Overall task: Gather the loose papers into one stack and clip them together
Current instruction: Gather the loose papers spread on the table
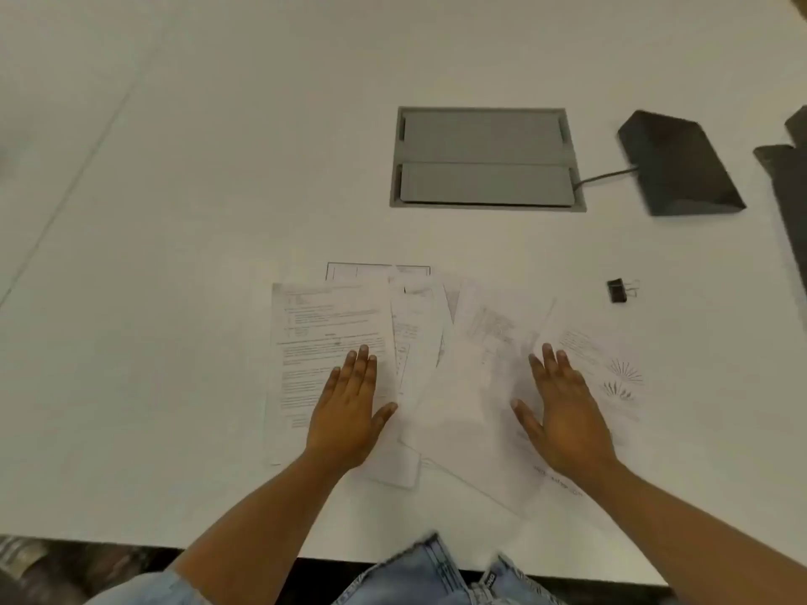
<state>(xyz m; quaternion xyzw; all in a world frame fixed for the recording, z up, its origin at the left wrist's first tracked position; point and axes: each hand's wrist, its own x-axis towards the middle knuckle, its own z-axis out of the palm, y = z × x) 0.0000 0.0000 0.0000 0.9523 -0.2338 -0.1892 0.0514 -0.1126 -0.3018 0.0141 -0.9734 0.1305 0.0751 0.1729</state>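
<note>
Several loose printed papers (441, 342) lie fanned and overlapping on the white table (174, 211), near its front edge. My left hand (349, 408) rests flat, palm down, on the leftmost sheet of text (323, 325). My right hand (561, 412) lies flat on the right part of the spread, beside a sheet with small sketches (611, 369). Both hands have straight fingers and hold nothing. A black binder clip (617, 291) sits on the table to the right of the papers, apart from them and beyond my right hand.
A grey cable hatch (484, 157) is set into the table behind the papers. A dark wedge-shaped device (679, 165) with a cable stands to its right. More dark objects (790, 181) sit at the right edge. The table's front edge runs just below my forearms.
</note>
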